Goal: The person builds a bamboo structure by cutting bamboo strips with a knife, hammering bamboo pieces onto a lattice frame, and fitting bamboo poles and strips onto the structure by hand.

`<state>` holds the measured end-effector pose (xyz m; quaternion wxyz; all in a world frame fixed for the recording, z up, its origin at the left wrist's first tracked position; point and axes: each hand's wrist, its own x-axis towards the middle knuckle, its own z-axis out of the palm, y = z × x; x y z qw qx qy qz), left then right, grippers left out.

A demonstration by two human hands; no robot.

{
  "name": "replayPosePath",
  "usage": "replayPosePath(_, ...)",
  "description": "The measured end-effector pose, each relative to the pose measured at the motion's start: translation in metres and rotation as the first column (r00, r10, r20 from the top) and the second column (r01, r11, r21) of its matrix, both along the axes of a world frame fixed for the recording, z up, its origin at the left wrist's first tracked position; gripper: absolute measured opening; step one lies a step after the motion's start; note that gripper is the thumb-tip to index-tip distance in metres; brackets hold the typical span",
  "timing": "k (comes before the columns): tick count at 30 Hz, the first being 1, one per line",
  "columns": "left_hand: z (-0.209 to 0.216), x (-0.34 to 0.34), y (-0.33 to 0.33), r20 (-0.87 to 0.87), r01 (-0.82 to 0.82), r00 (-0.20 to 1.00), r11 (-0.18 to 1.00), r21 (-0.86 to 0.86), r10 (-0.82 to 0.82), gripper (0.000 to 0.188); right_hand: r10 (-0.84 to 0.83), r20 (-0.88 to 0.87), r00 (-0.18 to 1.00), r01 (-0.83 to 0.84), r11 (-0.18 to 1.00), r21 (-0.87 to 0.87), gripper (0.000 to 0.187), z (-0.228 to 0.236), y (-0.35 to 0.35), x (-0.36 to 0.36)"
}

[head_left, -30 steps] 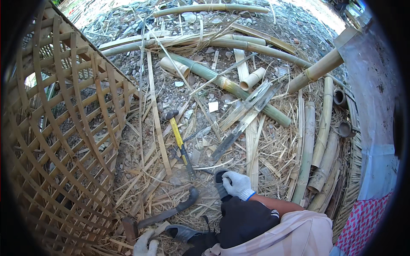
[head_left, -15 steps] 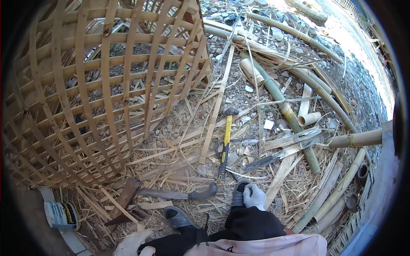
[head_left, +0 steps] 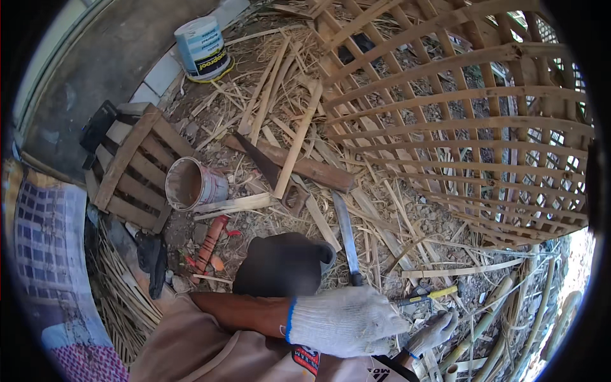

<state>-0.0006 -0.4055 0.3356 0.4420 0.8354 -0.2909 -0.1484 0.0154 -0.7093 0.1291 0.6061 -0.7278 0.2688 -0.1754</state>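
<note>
Head view looks down on a long knife (head_left: 345,237) lying on the straw-strewn ground, blade pointing away from the person, its dark handle end just above the left hand (head_left: 347,321). That white-gloved hand reaches across the body, fingers loosely curled, close to the handle; I cannot tell whether it grips anything. The right hand (head_left: 433,332), also gloved, sits just beside it, low and to the right, fingers bent, near a yellow-handled hammer (head_left: 428,296). Farther out stand a big woven bamboo lattice (head_left: 464,121), a brown wooden plank (head_left: 299,164), a rusty tin can (head_left: 194,184), a wooden pallet (head_left: 130,169) and a white paint bucket (head_left: 202,48).
</note>
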Motion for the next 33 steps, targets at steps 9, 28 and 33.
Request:
replayPosePath(9,0.026,0.010,-0.015,0.087,0.017,0.996,0.933,-0.360,0.015,0.027,0.788,-0.221,0.575,-0.776,0.438,-0.454,0.022,0.117,0.085,0.100)
replayPosePath(28,0.028,0.015,0.018,-0.417,-0.261,0.834,0.406,-0.876,-0.362,0.035,0.626,-0.779,0.047,-0.851,-0.383,-0.359,0.029,0.139,0.193,0.141)
replayPosePath(33,0.029,0.013,0.028,-0.489,-0.378,0.815,0.355,-0.855,-0.311,0.034,0.637,-0.770,0.030,-0.856,-0.382,-0.349,0.029,0.131,0.215,0.141)
